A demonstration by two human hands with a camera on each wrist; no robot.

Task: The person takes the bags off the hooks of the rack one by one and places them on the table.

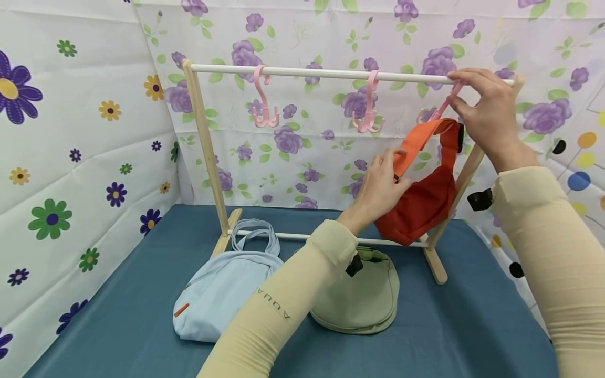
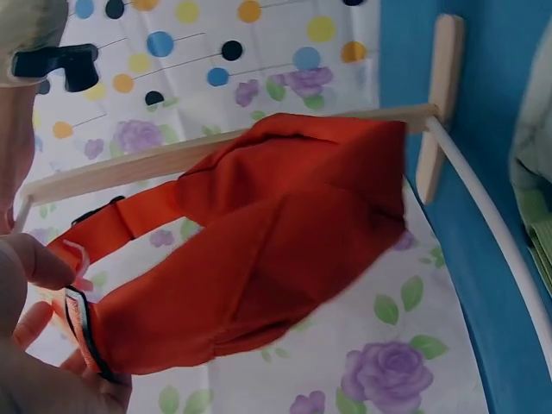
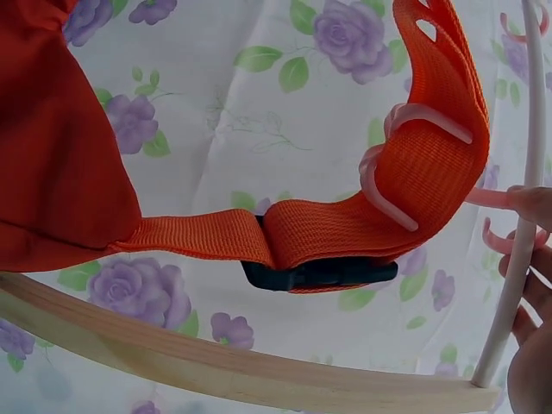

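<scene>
A red waist bag [image 1: 416,202] with an orange strap [image 3: 319,220] hangs tilted at the right of the rack, its strap looped over the prongs of a pink hook [image 1: 441,107]. My right hand [image 1: 491,107] pinches that hook's upper part at the white rod [image 1: 321,73]. Lower down, my left hand [image 1: 380,181] holds the strap where it meets the bag, thumb and fingers around the black-edged end in the left wrist view. A black buckle [image 3: 319,273] sits on the strap. Two more pink hooks [image 1: 266,100] hang along the rod with nothing on them.
On the blue tabletop [image 1: 118,294] lie a light blue bag [image 1: 227,294] and a green bag [image 1: 364,299], both partly behind my left arm. Wooden uprights [image 1: 205,147] and a low white bar [image 1: 293,236] frame the rack. A flowered cloth [image 1: 302,157] hangs close behind.
</scene>
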